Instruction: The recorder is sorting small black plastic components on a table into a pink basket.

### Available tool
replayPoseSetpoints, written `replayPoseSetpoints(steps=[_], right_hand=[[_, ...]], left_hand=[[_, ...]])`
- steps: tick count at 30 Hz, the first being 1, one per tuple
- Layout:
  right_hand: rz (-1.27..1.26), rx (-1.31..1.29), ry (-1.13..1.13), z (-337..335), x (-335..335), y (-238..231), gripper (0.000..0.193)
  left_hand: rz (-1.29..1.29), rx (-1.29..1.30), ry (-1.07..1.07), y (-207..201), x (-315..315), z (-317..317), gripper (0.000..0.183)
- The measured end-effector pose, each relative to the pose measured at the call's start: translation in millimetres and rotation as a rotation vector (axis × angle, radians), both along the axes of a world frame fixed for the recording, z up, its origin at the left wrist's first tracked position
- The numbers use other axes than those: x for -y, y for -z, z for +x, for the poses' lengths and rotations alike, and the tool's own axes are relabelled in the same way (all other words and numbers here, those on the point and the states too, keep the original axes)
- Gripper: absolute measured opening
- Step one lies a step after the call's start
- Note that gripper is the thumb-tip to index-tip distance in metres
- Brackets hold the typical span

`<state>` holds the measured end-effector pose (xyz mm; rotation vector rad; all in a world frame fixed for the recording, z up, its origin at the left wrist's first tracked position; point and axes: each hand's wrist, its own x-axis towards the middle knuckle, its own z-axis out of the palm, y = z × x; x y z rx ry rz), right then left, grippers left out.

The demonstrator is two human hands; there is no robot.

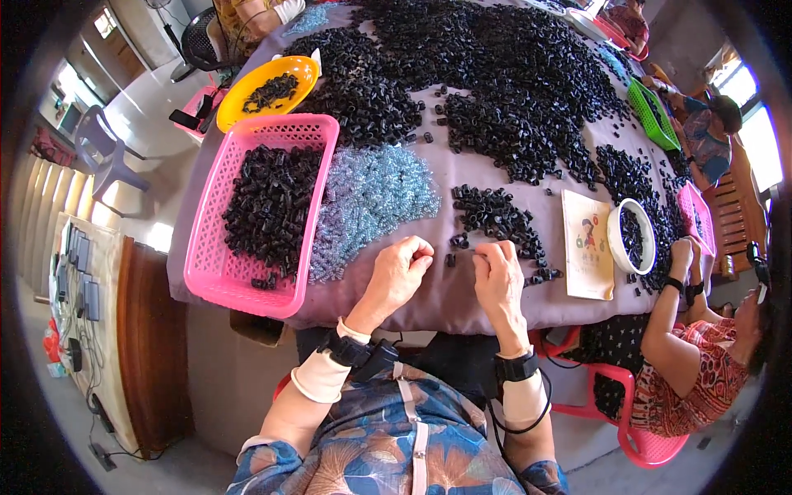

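Note:
My left hand (398, 271) hovers over the near part of the table, its fingers curled together beside a pile of small clear bluish pieces (379, 194). Whatever is in those fingers, if anything, is hidden. To its right, my right hand (500, 285) has thumb and fingertips pinched together at the near edge of a small group of black ring-like pieces (495, 216). What it holds is too small to make out. A few loose black pieces (459, 241) lie between the two hands. At my left, a pink plastic basket (206, 223) holds many black pieces.
A yellow plate (301, 78) with black pieces lies behind the basket. Black pieces (503, 82) heap across the far table. A booklet (587, 247) and a white round container (650, 260) stand right, beside a co-worker (693, 363). Further right are a green basket (648, 115) and another person.

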<state>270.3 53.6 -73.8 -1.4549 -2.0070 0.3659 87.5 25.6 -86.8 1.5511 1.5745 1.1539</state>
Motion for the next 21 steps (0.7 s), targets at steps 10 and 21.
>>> replayPoseSetpoints(steps=[10, 21], right_hand=[[0.043, -0.132, -0.019, -11, -2, -2, 0.008], [0.198, 0.023, -0.171, -67, -31, -8, 0.008]], left_hand=[[0.024, 0.032, -0.027, -1, 1, 2, 0.009], [-0.039, 0.524, -0.085, -2, 18, -8, 0.006]])
